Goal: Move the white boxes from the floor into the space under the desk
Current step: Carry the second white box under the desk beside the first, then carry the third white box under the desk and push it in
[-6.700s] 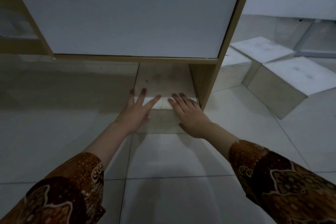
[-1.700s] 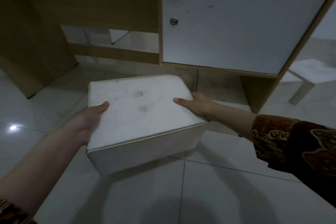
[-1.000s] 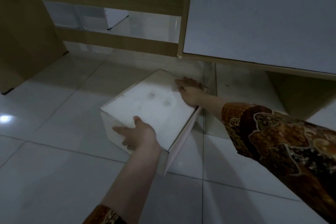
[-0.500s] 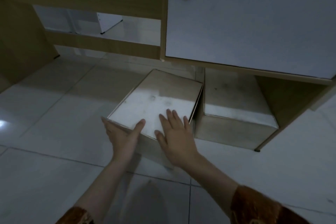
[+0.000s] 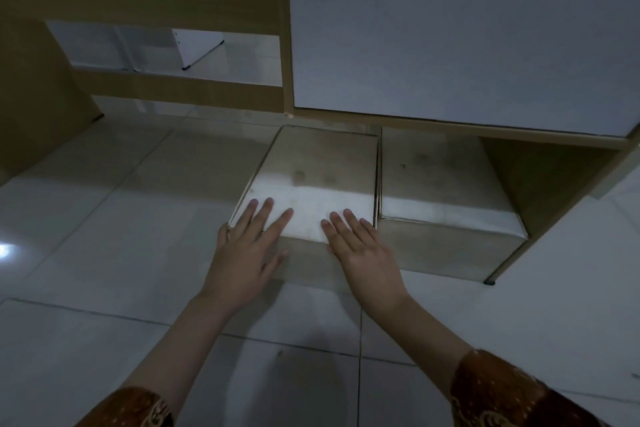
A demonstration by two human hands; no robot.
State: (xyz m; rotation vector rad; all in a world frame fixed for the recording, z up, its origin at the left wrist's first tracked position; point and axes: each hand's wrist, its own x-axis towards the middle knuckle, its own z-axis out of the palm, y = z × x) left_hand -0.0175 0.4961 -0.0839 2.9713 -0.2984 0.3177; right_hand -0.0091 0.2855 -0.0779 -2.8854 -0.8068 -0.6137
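We see two white boxes on the tiled floor [image 5: 104,218] at frame centre. The left box [image 5: 311,184] lies with its far half under the lower edge of the desk [image 5: 346,118]; its near half projects toward us. The right box [image 5: 443,194] sits just beside it, their sides touching or nearly so, under the cabinet door [image 5: 467,38] and against the side panel [image 5: 512,191] at right.

The left hand [image 5: 247,253] and right hand [image 5: 367,255] are both open, fingers spread and flat, laid over the near top edge of the left box. Neither hand grips anything.

We judge the right box placed and the left box nearly placed; a short push inward would bring its front level with its neighbour. Whether more boxes remain on the floor cannot be told here.
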